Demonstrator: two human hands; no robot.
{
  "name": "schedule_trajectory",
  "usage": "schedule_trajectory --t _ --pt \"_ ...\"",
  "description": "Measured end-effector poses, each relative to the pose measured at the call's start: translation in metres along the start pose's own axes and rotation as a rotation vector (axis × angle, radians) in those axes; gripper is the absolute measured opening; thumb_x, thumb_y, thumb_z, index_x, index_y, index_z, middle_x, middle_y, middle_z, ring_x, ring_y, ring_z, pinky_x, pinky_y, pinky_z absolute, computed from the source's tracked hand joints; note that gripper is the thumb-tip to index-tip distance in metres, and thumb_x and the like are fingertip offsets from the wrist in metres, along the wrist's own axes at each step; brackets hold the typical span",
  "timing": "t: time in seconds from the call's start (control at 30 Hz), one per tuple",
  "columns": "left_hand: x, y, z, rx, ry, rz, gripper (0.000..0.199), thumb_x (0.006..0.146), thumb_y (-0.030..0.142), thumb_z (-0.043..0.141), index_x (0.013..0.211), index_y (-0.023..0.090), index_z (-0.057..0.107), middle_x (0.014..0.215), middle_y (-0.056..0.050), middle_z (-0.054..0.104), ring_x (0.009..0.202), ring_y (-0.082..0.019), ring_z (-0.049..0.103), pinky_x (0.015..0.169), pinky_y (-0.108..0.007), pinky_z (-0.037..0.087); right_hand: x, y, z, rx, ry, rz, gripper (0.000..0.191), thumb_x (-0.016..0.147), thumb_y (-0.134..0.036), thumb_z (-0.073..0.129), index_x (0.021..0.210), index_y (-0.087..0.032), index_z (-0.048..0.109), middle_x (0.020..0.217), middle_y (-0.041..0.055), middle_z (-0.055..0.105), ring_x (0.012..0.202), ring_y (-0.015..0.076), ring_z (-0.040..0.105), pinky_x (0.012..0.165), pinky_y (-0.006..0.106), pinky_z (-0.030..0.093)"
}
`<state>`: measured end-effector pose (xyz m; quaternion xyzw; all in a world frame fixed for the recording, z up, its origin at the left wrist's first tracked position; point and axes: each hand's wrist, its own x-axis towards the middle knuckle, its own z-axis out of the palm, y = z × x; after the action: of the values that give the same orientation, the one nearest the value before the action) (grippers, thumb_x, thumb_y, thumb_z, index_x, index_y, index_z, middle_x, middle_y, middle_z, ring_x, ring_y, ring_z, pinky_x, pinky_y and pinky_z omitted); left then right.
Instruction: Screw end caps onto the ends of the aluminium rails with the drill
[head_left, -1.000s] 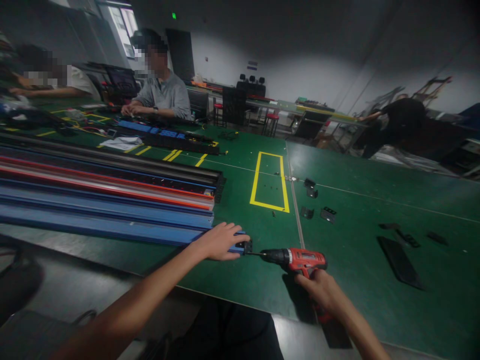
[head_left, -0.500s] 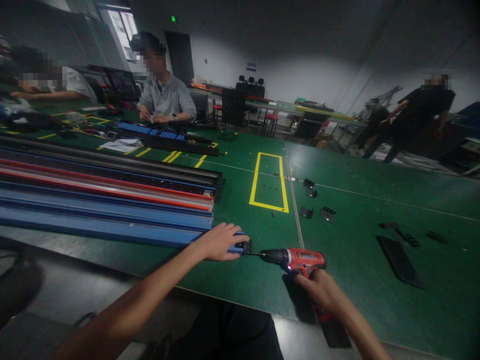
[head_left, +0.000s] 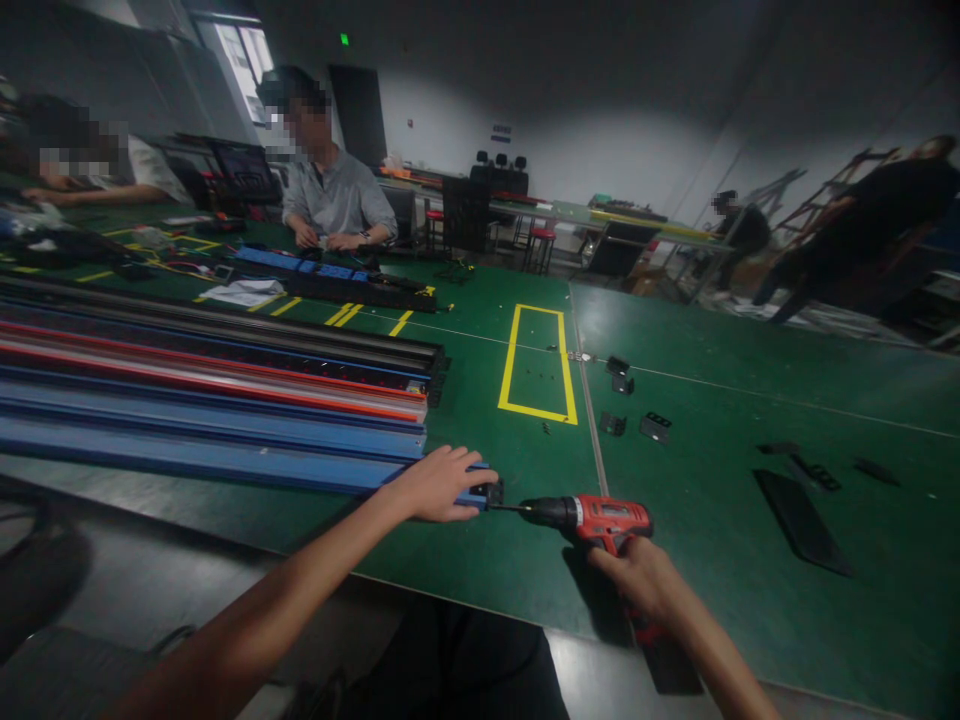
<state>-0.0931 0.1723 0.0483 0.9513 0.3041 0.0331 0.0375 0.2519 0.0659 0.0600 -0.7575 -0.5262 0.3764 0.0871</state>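
My right hand (head_left: pixel 643 578) is closed round the handle of a red and black cordless drill (head_left: pixel 613 515). Its long thin bit (head_left: pixel 510 508) points left and reaches the small black end piece (head_left: pixel 495 492) on a long blue profile (head_left: pixel 330 474). Over that same end my left hand (head_left: pixel 442 484) is laid, fingers curled across the profile, holding it down on the green table (head_left: pixel 487 570). The bit's very tip is too small to make out against the end piece.
More long profiles (head_left: pixel 225 365), blue, red and black, lie alongside at left. Black brackets (head_left: pixel 655 428), a dark flat plate (head_left: pixel 801 520) and tiny screws (head_left: pixel 546 428) are scattered to the right. A person in a grey shirt (head_left: pixel 341 195) sits across the table.
The drill's small light was lit and is now dark. Both my hands stay in place. At far right in the background, a person in dark clothes has shifted right and leans.
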Motion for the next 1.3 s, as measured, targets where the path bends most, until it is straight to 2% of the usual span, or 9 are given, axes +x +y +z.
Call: schedule_trajectory --t 0.27,0.53,0.8,1.17,1.3 --pt "-0.0003 0.0 -0.0002 -0.007 0.007 -0.002 0.054 0.092 0.051 0.067 0.141 0.034 0.053 0.123 -0.008 0.061 0.103 -0.029 0.061 0.083 -0.038 0.045 -0.0013 -0.0035 -0.0033 -0.091 0.027 -0.012 0.029 0.087 -0.038 0.061 0.066 -0.02 0.054 0.061 0.0004 0.06 0.056 0.0131 0.053 0.053 0.025 0.038" --pt "-0.0005 -0.0001 0.0001 -0.012 0.018 -0.001 0.053 0.093 0.051 0.065 0.141 0.034 0.054 0.122 -0.008 0.061 0.103 -0.028 0.06 0.084 -0.037 0.045 -0.0001 -0.0012 -0.0025 -0.075 0.041 -0.023 0.03 0.084 -0.043 0.063 0.065 -0.021 0.053 0.059 -0.0009 0.058 0.054 0.0136 0.051 0.053 0.027 0.036" --pt "-0.0004 0.0006 -0.001 -0.013 0.006 -0.004 0.052 0.093 0.05 0.066 0.141 0.033 0.054 0.122 -0.008 0.061 0.103 -0.028 0.06 0.084 -0.037 0.045 0.0005 -0.0013 -0.0026 -0.081 0.013 -0.007 0.028 0.087 -0.041 0.06 0.067 -0.021 0.054 0.06 -0.0006 0.059 0.055 0.0138 0.052 0.053 0.026 0.035" --pt "-0.0007 0.0004 0.001 0.0 0.017 0.0 0.052 0.094 0.051 0.063 0.142 0.032 0.055 0.123 -0.009 0.062 0.104 -0.03 0.06 0.084 -0.039 0.045 0.0015 0.0002 -0.0016 -0.084 0.035 -0.006 0.032 0.086 -0.04 0.064 0.063 -0.021 0.053 0.057 -0.0009 0.058 0.054 0.0133 0.051 0.052 0.026 0.034" --pt "-0.0003 0.0004 0.0004 0.008 0.005 -0.006 0.053 0.093 0.051 0.065 0.142 0.033 0.054 0.123 -0.009 0.062 0.104 -0.029 0.06 0.084 -0.038 0.045 0.0032 0.0029 -0.0009 -0.081 0.038 -0.013 0.029 0.086 -0.04 0.063 0.066 -0.02 0.055 0.06 -0.0001 0.06 0.056 0.0138 0.054 0.052 0.024 0.036"
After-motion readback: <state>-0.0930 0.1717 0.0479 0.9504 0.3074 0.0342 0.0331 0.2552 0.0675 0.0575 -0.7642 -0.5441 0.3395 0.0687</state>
